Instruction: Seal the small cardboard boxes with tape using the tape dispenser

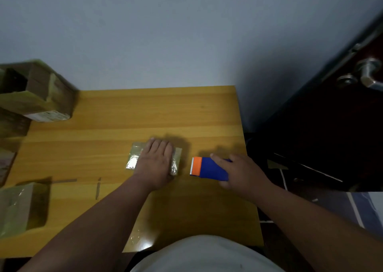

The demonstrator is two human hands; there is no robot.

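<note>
A small cardboard box (134,159), glossy with clear tape, lies flat near the middle of the yellow wooden table (116,114). My left hand (155,164) presses flat on top of it with straight fingers and hides most of its lid. Just right of the box, my right hand (241,173) grips the blue tape dispenser (209,169). Its orange toothed end (195,165) points left toward the box and stands a short gap from it.
Taped cardboard boxes are stacked at the table's far left (37,93), and another taped box (22,207) sits at the near left. Tape scraps (97,187) lie on the table. A dark door with a metal handle (366,72) stands at the right.
</note>
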